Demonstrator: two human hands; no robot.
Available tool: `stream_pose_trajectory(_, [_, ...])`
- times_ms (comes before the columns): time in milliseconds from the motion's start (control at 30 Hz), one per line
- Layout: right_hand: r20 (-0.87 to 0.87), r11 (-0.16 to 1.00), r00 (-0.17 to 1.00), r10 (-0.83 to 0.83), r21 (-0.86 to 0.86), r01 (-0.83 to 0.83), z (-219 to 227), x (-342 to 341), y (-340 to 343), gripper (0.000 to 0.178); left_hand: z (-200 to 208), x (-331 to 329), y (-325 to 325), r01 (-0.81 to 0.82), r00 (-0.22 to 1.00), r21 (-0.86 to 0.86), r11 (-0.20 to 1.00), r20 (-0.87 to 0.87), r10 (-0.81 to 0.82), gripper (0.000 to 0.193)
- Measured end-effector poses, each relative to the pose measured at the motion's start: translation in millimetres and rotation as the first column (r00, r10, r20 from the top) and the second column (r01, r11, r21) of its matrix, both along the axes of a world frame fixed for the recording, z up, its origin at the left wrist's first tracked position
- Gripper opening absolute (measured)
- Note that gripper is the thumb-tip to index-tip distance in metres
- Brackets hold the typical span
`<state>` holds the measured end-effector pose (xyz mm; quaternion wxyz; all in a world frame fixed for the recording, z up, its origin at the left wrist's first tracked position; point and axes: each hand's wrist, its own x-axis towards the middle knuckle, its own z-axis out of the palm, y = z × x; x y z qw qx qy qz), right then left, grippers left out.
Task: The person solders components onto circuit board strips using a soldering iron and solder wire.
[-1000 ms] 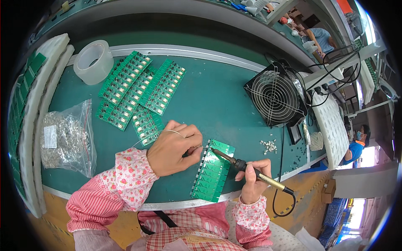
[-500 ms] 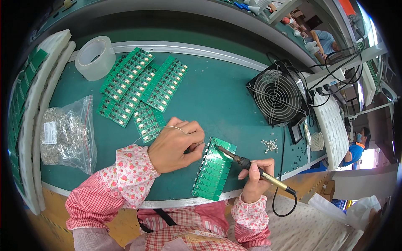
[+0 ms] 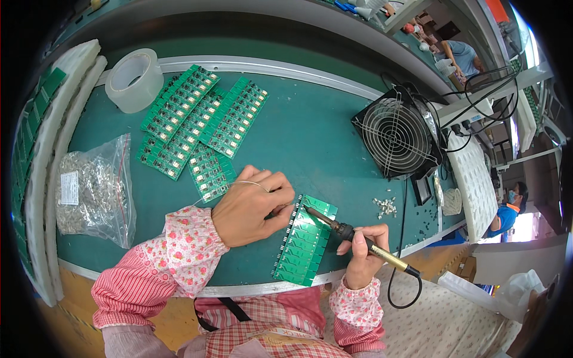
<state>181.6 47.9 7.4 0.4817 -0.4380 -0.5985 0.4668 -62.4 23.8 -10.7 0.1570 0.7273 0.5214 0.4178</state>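
Observation:
A green circuit board panel (image 3: pixel 303 244) lies near the front edge of the bench, with small metal pins along its left side. My right hand (image 3: pixel 365 255) grips a soldering iron (image 3: pixel 387 255) by its handle, and the iron's tip is at the panel's upper left. At the same corner, my left hand (image 3: pixel 248 210) has thumb and fingers pinched on a thin solder wire (image 3: pixel 255 182), which loops over the back of the hand. The wire's end is hard to make out. Beyond that hand lie several populated green boards (image 3: pixel 236 119), partly overlapping.
A black fan with a wire guard (image 3: pixel 395 134) stands at the back right, near small loose metal parts (image 3: pixel 385 207). On the left are a tape roll (image 3: pixel 149 83), a clear bag of metal parts (image 3: pixel 101 203) and white foam trays (image 3: pixel 45 197). The iron's cord (image 3: pixel 391 298) hangs over the front edge.
The iron's tip has shifted slightly left, toward the pin edge. My left hand has edged a little right, closer to the panel's corner.

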Motion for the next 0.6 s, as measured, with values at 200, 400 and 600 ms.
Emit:
stream_pose_trajectory(200, [0.004, 0.999, 1.0, 0.016, 0.045, -0.016, -5, 3, 2, 0.02, 0, 0, -1, -0.002, 1.0, 0.024, 1.0, -0.005, 0.002, 0.012])
stream_pose_trajectory(400, [0.047, 0.999, 0.999, -0.013, 0.035, 0.011, 1, -3, -2, 0.02, 0, -2, -3, 0.008, 1.0, 0.016, 1.0, 0.023, -0.009, 0.011])
stream_pose_trajectory(600, [-0.083, 0.996, 0.994, -0.075, 0.049, 0.079, -2, 6, -13, 0.021, -1, -2, -3, 0.03, 0.999, 0.011, 0.999, 0.021, -0.03, 0.011])
